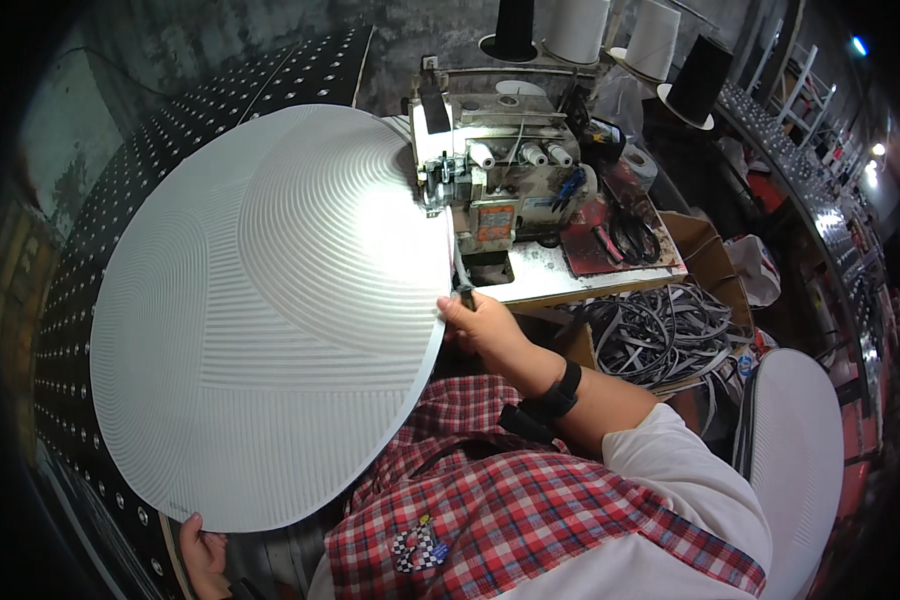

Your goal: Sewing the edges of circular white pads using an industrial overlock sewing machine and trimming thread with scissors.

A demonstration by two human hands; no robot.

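A large oval pale grey mat (270, 440), ribbed with curved and straight lines, lies in front of me with its upper right edge at the sewing machine (515, 170). My right hand (485, 328) pinches the mat's right edge just below the machine, thumb on top and the other fingers mostly hidden. Beside its knuckles a narrow grey strip (460, 265) hangs with a dark end; whether that hand holds it too, I cannot tell. At the mat's bottom edge, my left hand (203, 550) grips the rim, its fingers partly under it. The machine's lamp glares on the mat.
Black and white thread cones (575, 30) stand above the machine. Scissors (635, 240) with dark handles lie on a red pad right of it. Below, a cardboard box (705, 245) holds tangled strips (660, 335). More oval mats (795, 450) stand at my right. A black studded table (120, 210) spreads leftward.
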